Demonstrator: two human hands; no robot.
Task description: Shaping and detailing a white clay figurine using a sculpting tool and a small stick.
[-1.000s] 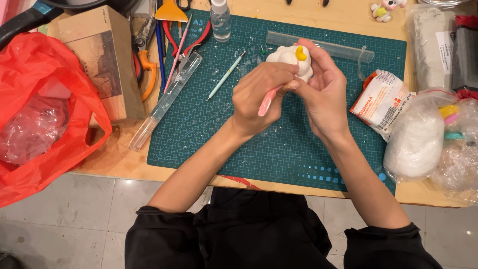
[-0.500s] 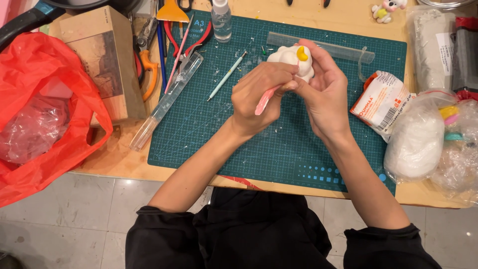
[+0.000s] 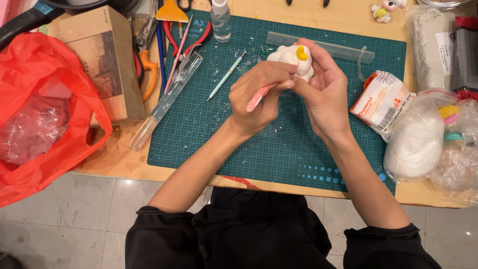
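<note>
Gripping pink tool left | right clasps white figure | hands unmoved

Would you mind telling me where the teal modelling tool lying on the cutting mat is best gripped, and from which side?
Grip the teal modelling tool around the middle of its slim shaft, coming from above with the fingers across it. It lies flat and slanted on the green cutting mat, apart from the clear tube to its left, so both long sides are free.

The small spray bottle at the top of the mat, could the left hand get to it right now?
Probably not at once: the left hand is gripping a pink tool. The mat toward the spray bottle looks open otherwise.
</note>
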